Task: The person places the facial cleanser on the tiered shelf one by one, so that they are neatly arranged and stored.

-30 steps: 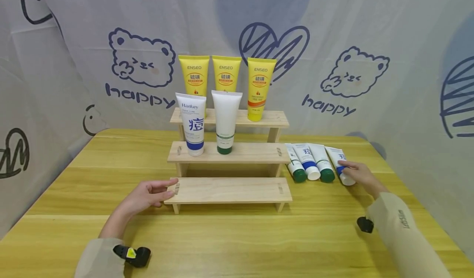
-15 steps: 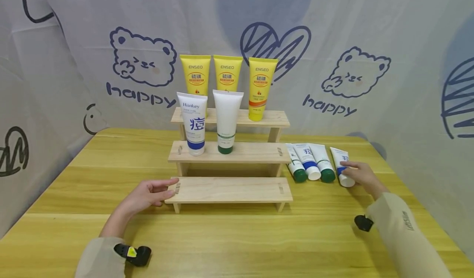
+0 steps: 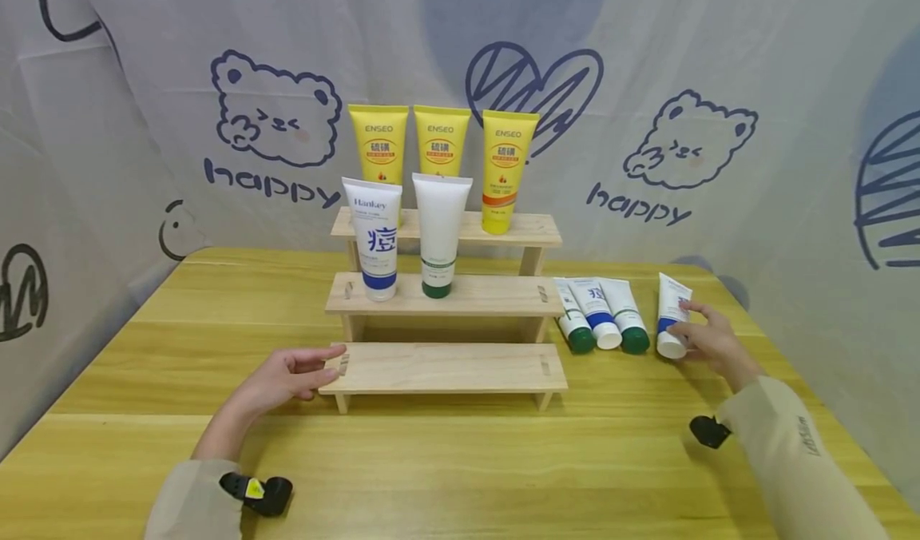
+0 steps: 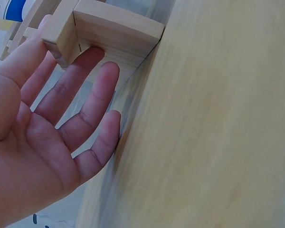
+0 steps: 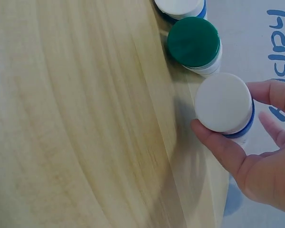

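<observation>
Tubes of skincare on a tiered stand, one tube in hand.
Patterned grey-white cloth backdrop; yellow wood-grain table; pale wooden three-step stand. Left hand: lightly holds the lowest step's left end, remaining fingers spread. Right hand: thumb and fingers pinching a white plastic tube with blue band and white cap, tilted, right of three lying white tubes; contact with the table unclear. Risks, judged: a loose pinch near the cap may slip; a jolted stand could topple its cap-down tubes. Lettering: yellow tubes, "ENSEO", "硫磺"; standing blue-banded tube, "Hankey", "痘"; backdrop, "happy".
</observation>
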`<act>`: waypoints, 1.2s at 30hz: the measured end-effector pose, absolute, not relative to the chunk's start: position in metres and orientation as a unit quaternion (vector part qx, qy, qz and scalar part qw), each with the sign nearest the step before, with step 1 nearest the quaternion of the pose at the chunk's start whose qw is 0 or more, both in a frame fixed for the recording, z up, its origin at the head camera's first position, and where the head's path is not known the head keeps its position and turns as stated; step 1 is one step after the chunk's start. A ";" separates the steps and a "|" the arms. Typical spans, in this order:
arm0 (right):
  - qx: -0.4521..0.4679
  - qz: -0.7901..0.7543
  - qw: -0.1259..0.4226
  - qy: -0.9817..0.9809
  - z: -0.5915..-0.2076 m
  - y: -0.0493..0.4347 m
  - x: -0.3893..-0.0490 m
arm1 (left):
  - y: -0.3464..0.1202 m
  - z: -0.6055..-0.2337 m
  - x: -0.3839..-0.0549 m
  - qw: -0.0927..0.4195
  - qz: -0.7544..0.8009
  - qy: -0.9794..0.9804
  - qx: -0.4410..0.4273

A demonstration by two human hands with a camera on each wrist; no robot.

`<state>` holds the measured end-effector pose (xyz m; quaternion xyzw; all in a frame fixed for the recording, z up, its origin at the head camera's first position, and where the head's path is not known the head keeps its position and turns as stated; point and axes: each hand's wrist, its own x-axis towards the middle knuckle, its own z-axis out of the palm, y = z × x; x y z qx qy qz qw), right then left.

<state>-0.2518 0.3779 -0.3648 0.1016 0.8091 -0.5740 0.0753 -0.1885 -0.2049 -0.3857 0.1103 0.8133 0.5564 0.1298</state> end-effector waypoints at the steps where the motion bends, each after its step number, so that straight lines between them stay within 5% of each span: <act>1: 0.102 -0.576 0.078 0.807 -0.364 0.377 -0.251 | -0.205 -0.386 -0.188 0.129 0.556 0.814 0.111; 14: 0.066 -0.616 0.099 0.779 -0.360 0.383 -0.247 | -0.205 -0.386 -0.187 0.130 0.559 0.811 0.114; 36: 0.031 -0.634 0.035 0.772 -0.356 0.370 -0.235 | -0.204 -0.384 -0.187 0.127 0.551 0.817 0.111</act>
